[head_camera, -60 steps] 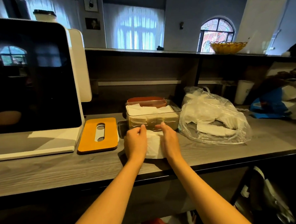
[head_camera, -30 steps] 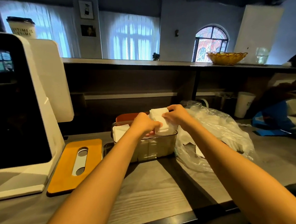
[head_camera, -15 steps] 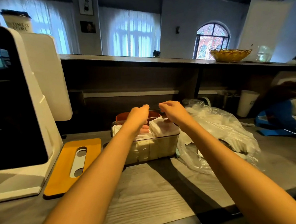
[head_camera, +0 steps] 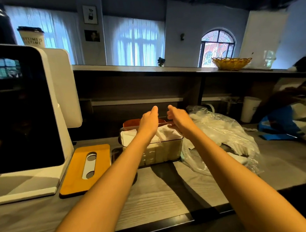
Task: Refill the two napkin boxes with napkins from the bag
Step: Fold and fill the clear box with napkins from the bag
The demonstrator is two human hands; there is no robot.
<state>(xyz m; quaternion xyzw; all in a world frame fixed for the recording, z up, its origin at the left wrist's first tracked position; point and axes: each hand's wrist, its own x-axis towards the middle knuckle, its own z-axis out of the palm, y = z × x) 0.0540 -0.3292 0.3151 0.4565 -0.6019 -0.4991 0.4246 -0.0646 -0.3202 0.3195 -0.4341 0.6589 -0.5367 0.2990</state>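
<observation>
1. Since a second ago the stack of white napkins has gone from between the hands into the clear rectangular plastic napkin box, frame centre.
2. Left hand and right hand hover side by side over the box, fingers bent downward; whether they touch the napkins I cannot tell.
3. Orange wooden slotted lid lies flat left of the box.
4. Crumpled clear plastic bag of napkins sits just right of the box.
5. A second, orange box stands behind, mostly hidden.
</observation>
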